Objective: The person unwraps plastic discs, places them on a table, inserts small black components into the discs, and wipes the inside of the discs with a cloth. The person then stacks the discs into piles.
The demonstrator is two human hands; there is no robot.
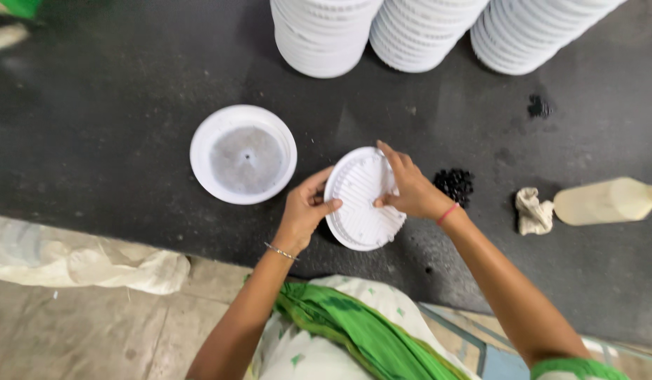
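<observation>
White ribbed plastic disc (361,200) is gripped at its left rim by the left hand (305,211) and pinched at its right side by the right hand (410,190), tilted above the black mat (115,134) near its front edge. Small black pieces (454,185) are heaped just beside it; a white bowl-shaped part (243,155) lies to its left.

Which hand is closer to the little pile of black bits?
Right. The right hand sits on the ribbed white disc, just beside the black bits. The left hand grips the disc's far edge, away from them.
</observation>
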